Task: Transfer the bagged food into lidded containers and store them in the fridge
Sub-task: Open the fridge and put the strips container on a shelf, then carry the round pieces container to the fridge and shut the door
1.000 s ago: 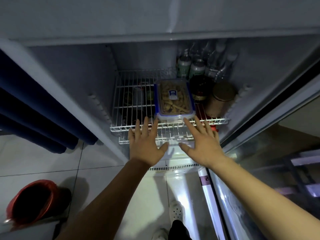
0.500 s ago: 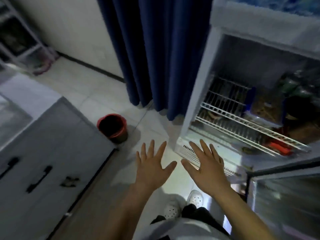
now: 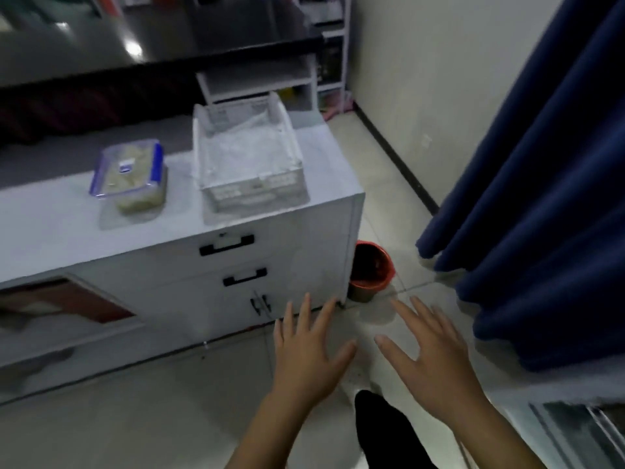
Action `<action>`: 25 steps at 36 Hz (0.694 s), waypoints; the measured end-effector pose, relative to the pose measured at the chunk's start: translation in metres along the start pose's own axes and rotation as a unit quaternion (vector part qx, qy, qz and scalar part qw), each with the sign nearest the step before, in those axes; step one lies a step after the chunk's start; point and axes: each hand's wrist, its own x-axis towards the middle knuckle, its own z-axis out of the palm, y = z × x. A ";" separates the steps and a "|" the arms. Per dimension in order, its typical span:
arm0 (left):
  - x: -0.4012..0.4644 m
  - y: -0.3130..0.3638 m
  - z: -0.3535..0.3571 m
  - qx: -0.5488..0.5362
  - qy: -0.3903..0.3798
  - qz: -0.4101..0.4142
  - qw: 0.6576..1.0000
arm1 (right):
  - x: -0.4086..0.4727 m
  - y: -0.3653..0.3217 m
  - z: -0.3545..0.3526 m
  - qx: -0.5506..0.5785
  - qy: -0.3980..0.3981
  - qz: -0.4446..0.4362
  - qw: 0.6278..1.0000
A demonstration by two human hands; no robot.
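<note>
Fingers (image 3: 306,319) spread, empty; container (image 3: 130,174) label unreadable

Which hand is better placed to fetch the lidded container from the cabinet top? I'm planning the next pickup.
Left, probably. The left hand is open, empty and nearer the cabinet, where the lidded container sits far to the left. The right hand, also open, would have to cross over.

The room is dim, w/ pale glossy floor tiles (image 3: 142,411) that reflect a little light. A white counter (image 3: 61,228) w/ drawers and black handles (image 3: 226,245) stands at left. Behind it is a dark shiny surface (image 3: 152,32), and a white shelf unit (image 3: 257,79) is near the corner. The wall (image 3: 439,79) is cream w/ a dark baseboard. A dark blue curtain (image 3: 541,198) hangs at right, down to the floor. A red bucket (image 3: 372,269) sits betw. counter and curtain.
</note>
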 end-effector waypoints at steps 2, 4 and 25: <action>0.015 -0.010 -0.011 -0.005 0.017 -0.034 0.999 | 0.030 -0.017 -0.001 -0.009 -0.018 -0.046 0.999; 0.028 -0.020 -0.023 -0.009 0.037 -0.062 0.997 | 0.060 -0.034 -0.003 -0.017 -0.048 -0.083 0.995; 0.068 -0.164 -0.156 -0.064 0.214 -0.340 0.914 | 0.242 -0.264 0.060 -0.031 -0.199 -0.383 0.902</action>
